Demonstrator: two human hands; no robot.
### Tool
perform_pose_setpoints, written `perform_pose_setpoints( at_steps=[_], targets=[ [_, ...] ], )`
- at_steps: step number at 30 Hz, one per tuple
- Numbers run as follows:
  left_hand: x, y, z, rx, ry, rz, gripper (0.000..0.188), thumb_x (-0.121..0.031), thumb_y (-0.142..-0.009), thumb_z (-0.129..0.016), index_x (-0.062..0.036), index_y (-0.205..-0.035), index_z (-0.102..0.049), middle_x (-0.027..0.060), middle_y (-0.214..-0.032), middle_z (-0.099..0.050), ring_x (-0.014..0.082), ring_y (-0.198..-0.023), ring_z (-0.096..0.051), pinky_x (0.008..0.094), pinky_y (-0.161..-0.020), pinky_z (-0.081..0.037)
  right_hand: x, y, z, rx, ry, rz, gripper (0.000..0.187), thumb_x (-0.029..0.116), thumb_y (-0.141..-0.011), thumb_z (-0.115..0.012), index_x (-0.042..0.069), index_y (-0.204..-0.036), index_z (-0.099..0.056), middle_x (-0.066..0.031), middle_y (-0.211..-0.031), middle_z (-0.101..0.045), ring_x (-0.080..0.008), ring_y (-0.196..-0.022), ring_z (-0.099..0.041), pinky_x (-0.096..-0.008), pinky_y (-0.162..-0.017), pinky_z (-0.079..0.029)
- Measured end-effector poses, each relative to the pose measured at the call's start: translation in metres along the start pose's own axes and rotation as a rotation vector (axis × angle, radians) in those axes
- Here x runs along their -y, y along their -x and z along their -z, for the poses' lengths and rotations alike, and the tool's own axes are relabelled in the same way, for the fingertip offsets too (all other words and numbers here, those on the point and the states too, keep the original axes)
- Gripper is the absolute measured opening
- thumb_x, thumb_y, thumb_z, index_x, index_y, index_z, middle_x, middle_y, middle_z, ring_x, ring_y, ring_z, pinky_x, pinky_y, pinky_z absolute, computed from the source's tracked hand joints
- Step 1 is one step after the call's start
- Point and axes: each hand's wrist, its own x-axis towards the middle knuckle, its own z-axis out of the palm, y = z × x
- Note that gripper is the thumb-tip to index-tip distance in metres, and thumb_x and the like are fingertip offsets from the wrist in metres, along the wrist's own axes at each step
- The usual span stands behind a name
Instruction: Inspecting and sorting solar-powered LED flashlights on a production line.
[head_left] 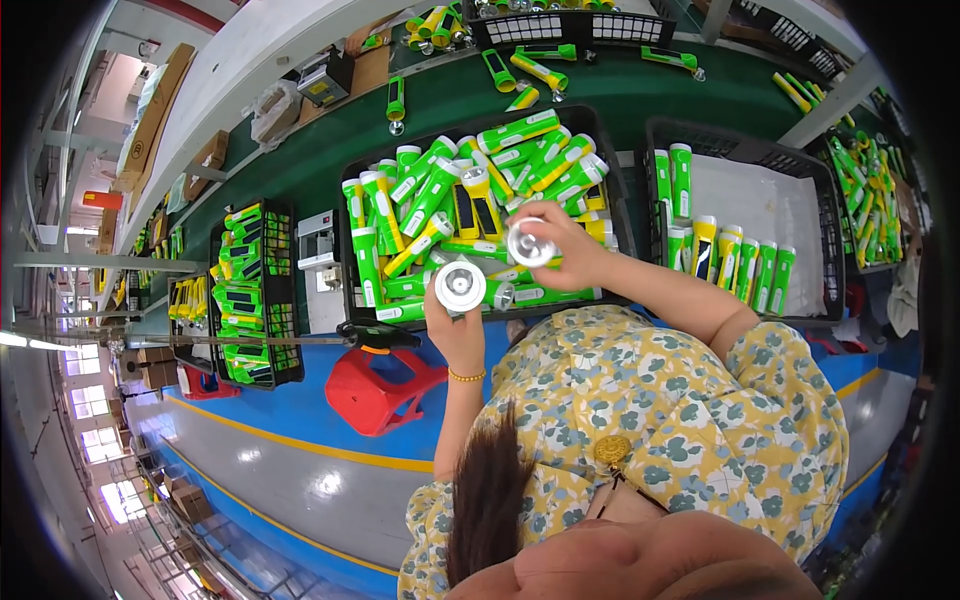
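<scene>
My left hand [457, 332], a beaded bracelet at its wrist, is closed around a flashlight [460, 287]. Its round white-rimmed head faces up, and its body is hidden below. Close by on the right, my right hand [568, 248] grips a round, silvery flashlight head [531, 245] by its edge; whether a body is attached below cannot be seen. The two round faces are apart. Beneath both hands stands a black crate [618, 170] heaped with green and yellow flashlights [425, 205], some with dark panels.
On the right, another black crate [740, 150] has a row of flashlights [745, 265] along its near side. A crate of flashlights [255, 290] and a small white device [320, 240] stand left. Loose flashlights [537, 70] lie behind on the green bench. A red stool [375, 390] is below left.
</scene>
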Motion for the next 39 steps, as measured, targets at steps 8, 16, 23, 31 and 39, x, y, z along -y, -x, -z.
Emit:
perform_pose_setpoints(
  at_steps=[8,16,23,31,39],
  targets=[
    [-0.02,0.001,-0.006,-0.018,-0.059,-0.108,0.044,-0.004,-0.075,-0.068,0.0001,-0.116,-0.054,0.0144,-0.116,-0.058,0.0294,-0.107,-0.055,0.0363,-0.093,-0.042,0.079,-0.029,0.019,0.575,-0.038,-0.324,0.077,0.007,-0.066,-0.068,0.02,-0.136,-0.039,-0.0144,-0.112,-0.044,-0.0307,-0.096,-0.054,-0.0357,-0.079,-0.048],
    [-0.007,0.01,-0.005,-0.054,0.012,-0.002,0.047,-0.008,-0.073,-0.072,-0.0002,-0.115,-0.054,0.0143,-0.115,-0.059,0.0284,-0.105,-0.057,0.0342,-0.089,-0.044,0.09,-0.026,0.023,0.59,-0.045,-0.292,0.068,0.008,-0.065,-0.07,0.016,-0.129,-0.046,-0.0122,-0.112,-0.045,-0.0294,-0.093,-0.056,-0.0358,-0.075,-0.049],
    [-0.01,0.009,-0.007,-0.074,0.044,-0.086,0.048,-0.006,-0.072,-0.073,0.001,-0.115,-0.053,0.0143,-0.116,-0.058,0.028,-0.106,-0.056,0.035,-0.09,-0.044,0.095,-0.024,0.022,0.552,-0.08,-0.339,0.075,0.009,-0.067,-0.072,0.013,-0.133,-0.038,-0.013,-0.117,-0.047,-0.0315,-0.1,-0.056,-0.0364,-0.082,-0.048],
    [-0.005,0.014,-0.006,-0.137,0.112,-0.065,0.055,-0.003,-0.07,-0.074,0.001,-0.118,-0.048,0.0134,-0.116,-0.055,0.0234,-0.104,-0.056,0.0326,-0.09,-0.043,0.087,-0.016,0.026,0.338,-0.23,-0.44,0.074,0.015,-0.072,-0.073,0.012,-0.136,-0.035,-0.0094,-0.129,-0.049,-0.0254,-0.115,-0.053,-0.0358,-0.093,-0.045],
    [0.001,-0.011,0.006,0.211,1.548,0.782,0.048,-0.049,-0.094,-0.035,-0.0125,-0.124,-0.045,0.0079,-0.105,-0.055,0.019,-0.084,-0.054,0.0311,-0.07,-0.046,0.075,0.004,0.016,-0.009,-0.646,-0.552,0.079,0.01,-0.079,-0.067,0.009,-0.142,-0.02,-0.0152,-0.127,-0.05,-0.0265,-0.112,-0.054,-0.0392,-0.094,-0.044]
  ],
)
